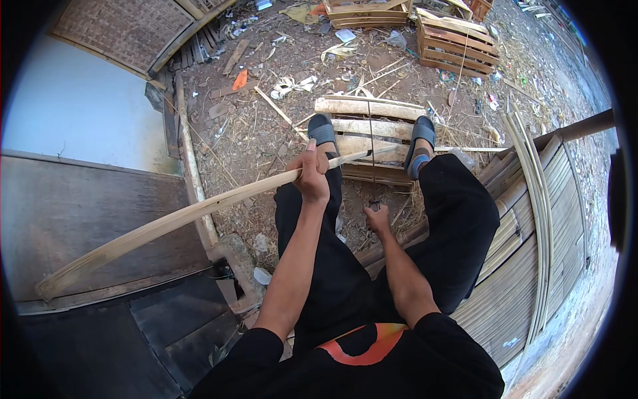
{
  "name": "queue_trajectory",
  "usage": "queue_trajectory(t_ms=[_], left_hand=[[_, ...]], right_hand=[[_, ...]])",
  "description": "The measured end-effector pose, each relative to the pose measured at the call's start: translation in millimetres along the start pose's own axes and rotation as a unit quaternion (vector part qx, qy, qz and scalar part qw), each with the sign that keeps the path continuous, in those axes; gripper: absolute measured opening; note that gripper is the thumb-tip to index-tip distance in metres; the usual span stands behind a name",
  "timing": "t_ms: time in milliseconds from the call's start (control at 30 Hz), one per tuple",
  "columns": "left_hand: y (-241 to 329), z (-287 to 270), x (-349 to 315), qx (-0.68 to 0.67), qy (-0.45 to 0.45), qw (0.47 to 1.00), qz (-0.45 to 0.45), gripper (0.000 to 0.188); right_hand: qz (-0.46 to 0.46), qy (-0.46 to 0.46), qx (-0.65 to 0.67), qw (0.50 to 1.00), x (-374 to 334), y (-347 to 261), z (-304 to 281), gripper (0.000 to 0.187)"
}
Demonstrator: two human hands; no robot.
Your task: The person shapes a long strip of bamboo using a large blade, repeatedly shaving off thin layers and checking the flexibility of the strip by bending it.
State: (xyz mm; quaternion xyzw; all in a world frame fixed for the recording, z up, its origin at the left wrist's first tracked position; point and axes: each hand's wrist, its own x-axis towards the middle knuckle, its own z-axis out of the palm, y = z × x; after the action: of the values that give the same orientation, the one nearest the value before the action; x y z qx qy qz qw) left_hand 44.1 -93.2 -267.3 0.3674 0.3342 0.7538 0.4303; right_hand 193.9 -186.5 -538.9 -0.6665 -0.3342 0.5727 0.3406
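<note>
My left hand [311, 176] is closed around a long pale bamboo strip [193, 211], its thumb pointing up. The strip reaches from the far lower left across to a slatted wooden crate [372, 126] between my feet. In my right hand [377, 219] is the handle of a long, thin, dark tool, which looks like a saw [372, 143] seen edge-on. The tool stretches away from me over the crate and crosses the strip near its right end. Both of my sandalled feet press on the crate's sides.
More slatted crates [458, 43] lie at the back right. Thin bamboo strips [539, 219] rest on a bamboo slat bench [525, 266] at my right. A wooden panel [100, 226] and white wall [80, 113] stand on the left. Litter and wood scraps cover the ground [246, 146].
</note>
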Motion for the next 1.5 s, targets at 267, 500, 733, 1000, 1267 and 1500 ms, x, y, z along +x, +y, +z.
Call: queue_trajectory(t_ms=[267, 500, 733, 1000, 1267, 1500], left_hand=[[-0.7, -14.7, 0.0, -0.008, 0.001, 1.000, 0.001, 0.048], [-3.3, 8.7, 8.7, 0.035, 0.034, 0.999, -0.011, 0.050], [4.0, 2.4, 7.5, 0.032, 0.109, 0.993, -0.013, 0.050], [-1.9, 12.0, 10.4, 0.056, 0.089, 0.994, 0.015, 0.051], [4.6, 8.8, 13.9, 0.044, 0.102, 0.994, -0.015, 0.052], [1.2, 2.2, 12.3, 0.035, 0.056, 0.998, 0.001, 0.052]], right_hand=[[0.244, 0.003, 0.038, 0.969, 24.8, -18.9, -33.6, 0.023], [0.032, 0.025, -0.034, 0.999, 12.7, 24.4, -10.2, 0.029], [0.044, -0.046, 0.009, 0.998, 6.2, -4.2, -0.5, 0.031], [0.270, 0.008, 0.098, 0.958, 4.5, 24.4, -23.8, 0.027], [0.055, -0.002, 0.009, 0.998, -7.3, -8.4, -3.4, 0.022], [0.212, 0.008, 0.006, 0.977, 3.6, 5.3, -18.8, 0.027]])
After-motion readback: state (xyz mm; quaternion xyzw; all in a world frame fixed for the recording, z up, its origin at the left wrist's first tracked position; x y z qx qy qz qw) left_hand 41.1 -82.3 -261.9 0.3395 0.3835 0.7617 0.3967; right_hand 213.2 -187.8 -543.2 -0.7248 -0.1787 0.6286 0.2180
